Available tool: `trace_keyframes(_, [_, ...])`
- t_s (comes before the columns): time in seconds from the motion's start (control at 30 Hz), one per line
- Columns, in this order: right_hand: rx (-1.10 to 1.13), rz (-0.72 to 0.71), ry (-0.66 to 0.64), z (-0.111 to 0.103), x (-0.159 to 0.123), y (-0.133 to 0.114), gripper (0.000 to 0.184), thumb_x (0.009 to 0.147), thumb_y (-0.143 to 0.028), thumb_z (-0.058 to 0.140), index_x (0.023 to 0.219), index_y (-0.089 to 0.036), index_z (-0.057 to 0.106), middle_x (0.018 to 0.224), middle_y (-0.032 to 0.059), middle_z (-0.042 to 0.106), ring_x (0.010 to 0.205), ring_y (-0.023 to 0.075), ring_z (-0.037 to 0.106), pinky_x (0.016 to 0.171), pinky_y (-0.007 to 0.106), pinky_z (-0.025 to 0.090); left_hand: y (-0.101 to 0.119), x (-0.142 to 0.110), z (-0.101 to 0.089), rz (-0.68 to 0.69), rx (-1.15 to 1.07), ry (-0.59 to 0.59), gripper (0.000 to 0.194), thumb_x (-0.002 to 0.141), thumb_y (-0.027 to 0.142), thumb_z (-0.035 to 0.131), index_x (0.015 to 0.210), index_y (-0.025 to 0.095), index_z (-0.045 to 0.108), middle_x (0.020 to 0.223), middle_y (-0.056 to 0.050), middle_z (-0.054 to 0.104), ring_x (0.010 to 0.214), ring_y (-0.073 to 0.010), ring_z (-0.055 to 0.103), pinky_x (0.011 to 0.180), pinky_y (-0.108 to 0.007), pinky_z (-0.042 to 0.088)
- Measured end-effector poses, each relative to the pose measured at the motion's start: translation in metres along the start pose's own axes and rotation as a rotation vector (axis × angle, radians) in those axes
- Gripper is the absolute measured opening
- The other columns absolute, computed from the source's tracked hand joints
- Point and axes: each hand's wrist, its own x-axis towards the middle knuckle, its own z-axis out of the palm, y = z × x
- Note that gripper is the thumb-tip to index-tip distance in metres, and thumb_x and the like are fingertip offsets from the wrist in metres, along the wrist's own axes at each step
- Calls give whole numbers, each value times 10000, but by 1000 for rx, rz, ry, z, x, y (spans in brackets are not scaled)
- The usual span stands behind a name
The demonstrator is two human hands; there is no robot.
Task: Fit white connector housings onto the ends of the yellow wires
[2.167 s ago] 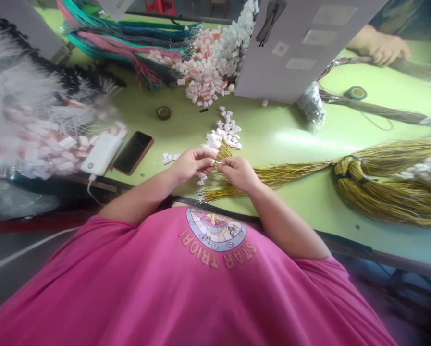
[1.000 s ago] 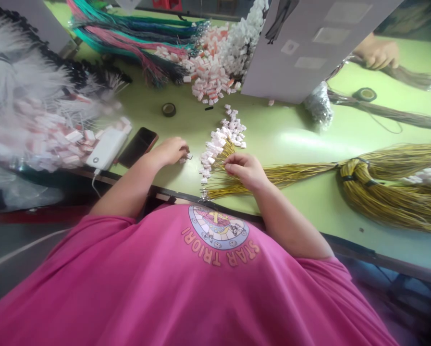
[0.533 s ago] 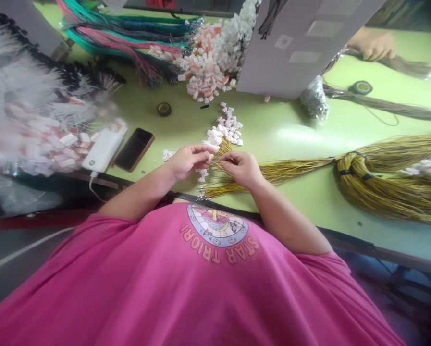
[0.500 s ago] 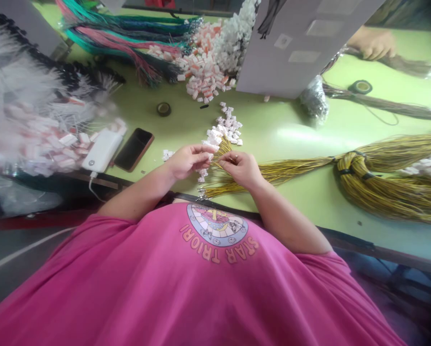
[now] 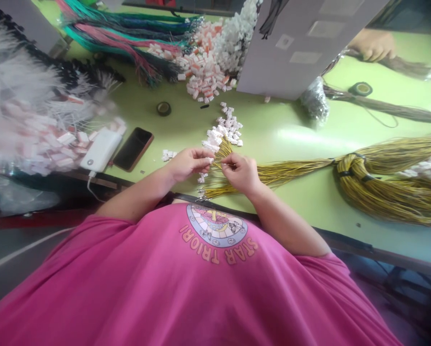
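Note:
My left hand pinches a small white connector housing between thumb and fingers. Facing it, my right hand is closed on the end of a thin wire, whose tip points toward the housing. A long bundle of yellow and black wires runs under my right hand, with loose ends by the table's front edge. Just beyond my hands, white housings cluster at the ends of some yellow wires. Whether the wire tip touches the held housing is too small to tell.
A phone and a white power bank lie to the left, near a heap of connectors and white wires. A tape roll sits beyond. A grey panel stands at the back; another person's hand holds wires behind it.
My right hand has turned slightly, and a wire end now shows at its fingertips. The housing in my left hand sits a little lower and shows more clearly.

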Motion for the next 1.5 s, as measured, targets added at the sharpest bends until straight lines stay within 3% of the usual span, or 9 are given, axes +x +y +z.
trace_keyframes(0.43, [15,-23,-68,11,-2,7,106,729,-193,562,717,-167,663,663,18,670,585,121,567,596,246,442,-4,-4,19,39,208,60,165,718,144,701,861,78,656,588,1,608,500,-69,537,583,-241,475])
trace_keyframes(0.53, [62,-69,-101,9,2,10,133,776,-218,558,766,-179,685,727,28,689,669,138,606,660,271,475,2,-5,3,115,463,84,200,757,207,665,928,102,668,704,-39,645,568,-97,562,629,-278,479])
trace_keyframes(0.67, [176,-153,-42,1,11,13,157,800,-247,559,772,-191,704,955,62,703,915,178,634,850,342,484,26,-2,-39,312,1106,236,275,779,283,629,1024,174,689,1035,-93,651,785,-161,594,774,-320,452])
trace_keyframes(0.77, [247,-10,-43,-4,14,13,144,751,-276,612,765,-183,720,865,54,707,835,177,637,802,351,495,38,2,-64,208,1465,298,292,796,346,586,1009,187,709,1043,-112,651,838,-217,588,752,-329,421])
trace_keyframes(0.9, [314,232,-196,-7,13,10,246,697,-311,645,860,-145,726,630,16,643,587,121,556,596,289,458,30,10,-70,109,1591,138,277,803,351,561,974,200,717,948,-107,652,784,-220,575,675,-320,393])
trace_keyframes(1.07, [413,241,-329,-9,13,9,228,707,-265,588,880,-141,669,651,4,627,587,103,536,582,263,426,14,15,-64,203,1489,191,153,798,256,566,846,159,674,877,-96,624,789,-197,553,728,-320,397])
trace_keyframes(1.17, [368,233,-302,-8,14,9,164,710,-279,580,775,-141,638,608,-9,589,557,94,502,564,256,406,14,8,-50,292,1167,246,146,802,272,595,886,157,626,836,-58,621,748,-157,545,726,-310,417])
trace_keyframes(1.33, [259,169,-190,-7,10,5,129,709,-271,589,699,-148,628,565,-30,541,522,74,432,539,237,372,13,-7,-13,207,508,28,198,779,234,649,949,140,610,778,-26,631,651,-105,581,676,-282,476])
trace_keyframes(1.5, [93,57,-40,-3,4,-1,107,723,-240,580,683,-165,645,580,-16,591,527,87,466,553,243,387,7,-6,1,116,233,-22,143,776,163,650,906,123,604,729,-20,632,588,-86,588,614,-259,494])
